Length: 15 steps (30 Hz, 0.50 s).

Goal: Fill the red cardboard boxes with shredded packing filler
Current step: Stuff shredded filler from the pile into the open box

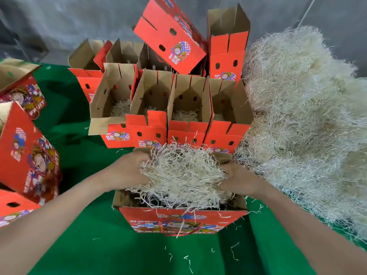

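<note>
An open red cardboard box (178, 221) stands on the green table right in front of me. A wad of pale shredded filler (182, 173) sits over its mouth, heaped above the rim. My left hand (129, 171) grips the wad's left side and my right hand (238, 179) grips its right side. Behind it stands a row of open red boxes (168, 132), each with a little filler at the bottom. The inside of the near box is mostly hidden by the wad.
A big heap of loose shredded filler (307, 126) covers the right of the table. More red boxes (172, 36) are stacked at the back, one tilted on top. Other boxes (25, 155) lie at the left edge. Stray shreds dot the green cloth (89, 245).
</note>
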Motion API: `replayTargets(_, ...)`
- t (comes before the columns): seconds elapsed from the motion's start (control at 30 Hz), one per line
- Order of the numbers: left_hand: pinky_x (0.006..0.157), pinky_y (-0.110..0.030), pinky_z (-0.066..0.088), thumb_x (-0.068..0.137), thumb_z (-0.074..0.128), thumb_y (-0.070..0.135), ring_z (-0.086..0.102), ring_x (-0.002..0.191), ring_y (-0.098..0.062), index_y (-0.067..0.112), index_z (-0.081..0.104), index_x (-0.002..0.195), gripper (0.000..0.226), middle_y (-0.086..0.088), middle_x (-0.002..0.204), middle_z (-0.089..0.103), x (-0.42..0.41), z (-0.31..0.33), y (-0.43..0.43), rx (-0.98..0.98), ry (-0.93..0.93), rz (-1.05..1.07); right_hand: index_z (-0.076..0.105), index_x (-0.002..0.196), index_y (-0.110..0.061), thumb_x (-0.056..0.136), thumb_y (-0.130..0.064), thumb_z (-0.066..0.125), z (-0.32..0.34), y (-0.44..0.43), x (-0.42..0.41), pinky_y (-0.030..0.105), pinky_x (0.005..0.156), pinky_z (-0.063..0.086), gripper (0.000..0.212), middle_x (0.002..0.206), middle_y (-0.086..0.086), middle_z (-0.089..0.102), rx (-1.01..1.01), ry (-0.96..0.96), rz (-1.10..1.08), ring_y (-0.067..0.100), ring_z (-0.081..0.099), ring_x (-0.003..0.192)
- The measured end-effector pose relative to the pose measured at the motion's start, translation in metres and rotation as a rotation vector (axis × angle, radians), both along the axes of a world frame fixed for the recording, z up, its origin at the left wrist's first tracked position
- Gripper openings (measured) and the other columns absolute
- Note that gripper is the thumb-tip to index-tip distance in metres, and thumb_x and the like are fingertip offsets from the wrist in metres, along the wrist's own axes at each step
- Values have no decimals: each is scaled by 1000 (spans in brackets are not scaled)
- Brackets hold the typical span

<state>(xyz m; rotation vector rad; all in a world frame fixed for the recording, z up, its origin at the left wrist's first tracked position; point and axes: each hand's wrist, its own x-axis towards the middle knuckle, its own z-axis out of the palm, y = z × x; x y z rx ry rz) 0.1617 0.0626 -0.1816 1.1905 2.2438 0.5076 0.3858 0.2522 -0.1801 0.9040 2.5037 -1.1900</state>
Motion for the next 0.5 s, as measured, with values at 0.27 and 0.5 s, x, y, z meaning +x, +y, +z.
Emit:
replayTargets(0.27, 90, -7, 30, 71, 79, 36, 39, 111, 12, 32, 41, 133, 73, 33, 121, 42, 34, -6, 28, -36, -549, -223, 45, 132, -11, 84, -5, 55, 4, -30, -32, 7, 70, 43, 50, 128, 2, 50, -55, -53, 325, -1, 60, 83)
replayTargets(0.5, 99, -25, 32, 83, 63, 49, 42, 107, -9, 17, 58, 110, 42, 9, 115, 43, 5, 1, 8, -184, -64, -217, 31, 141, -10, 86, -15, 63, 16, 8, 3, 9, 55, 49, 64, 146, 2, 29, -311, 20, -105, -1, 51, 88)
